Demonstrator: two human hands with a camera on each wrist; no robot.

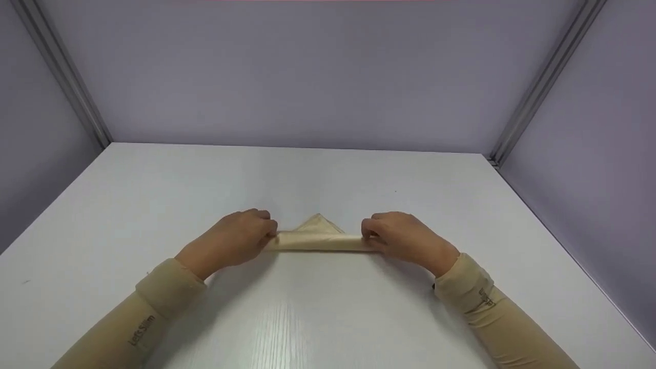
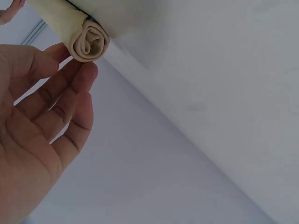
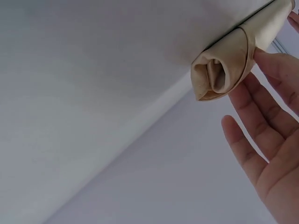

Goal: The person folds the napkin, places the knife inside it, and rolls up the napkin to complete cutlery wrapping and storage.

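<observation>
A beige cloth (image 1: pixel 320 242) lies rolled into a short tube on the white table (image 1: pixel 154 195), with a triangular corner (image 1: pixel 318 224) lying flat on the far side of the roll. My left hand (image 1: pixel 264 231) rests on the roll's left end. In the left wrist view its fingers (image 2: pixel 77 79) are nearly straight, their tips against the spiral end of the roll (image 2: pixel 88 42). My right hand (image 1: pixel 370 233) rests on the right end. There, the straight fingers (image 3: pixel 261 121) touch the open end of the roll (image 3: pixel 219 74). Both arms wear beige sleeves.
Grey-lilac walls (image 1: pixel 318 77) enclose the table at the back and both sides, with metal corner posts (image 1: pixel 61 72). The table's right edge (image 1: pixel 574 256) runs close to the right wall.
</observation>
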